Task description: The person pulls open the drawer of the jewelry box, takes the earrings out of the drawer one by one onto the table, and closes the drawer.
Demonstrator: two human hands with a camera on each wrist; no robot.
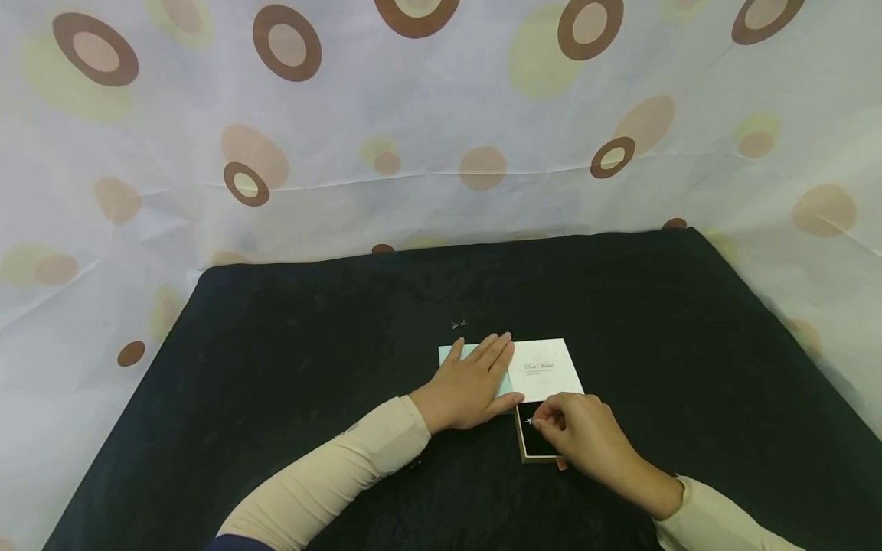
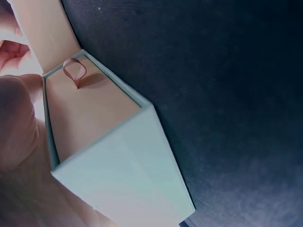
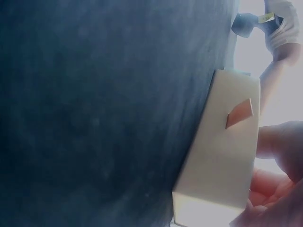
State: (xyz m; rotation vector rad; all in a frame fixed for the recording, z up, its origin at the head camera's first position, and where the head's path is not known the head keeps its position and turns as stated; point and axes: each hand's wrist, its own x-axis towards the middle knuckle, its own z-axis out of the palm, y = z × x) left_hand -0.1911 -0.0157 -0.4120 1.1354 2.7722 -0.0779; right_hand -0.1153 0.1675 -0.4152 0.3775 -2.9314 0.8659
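Apparently steadied box (image 1: 547,367) with flat left grip (image 1: 468,386) | curled right grip (image 1: 586,432) by silver trinket (image 1: 528,421) | couldn't tell if pinched

A pale box (image 3: 220,158) is resting on a dark cloth (image 3: 94,113), its lower end catching bright light. A peach ribbon tab (image 3: 241,113) is sticking out of its side. The right hand (image 3: 281,177) is holding its fingers bent beside the box. A dark gadget (image 3: 244,24) is jutting from the left arm's white sleeve (image 3: 286,29).
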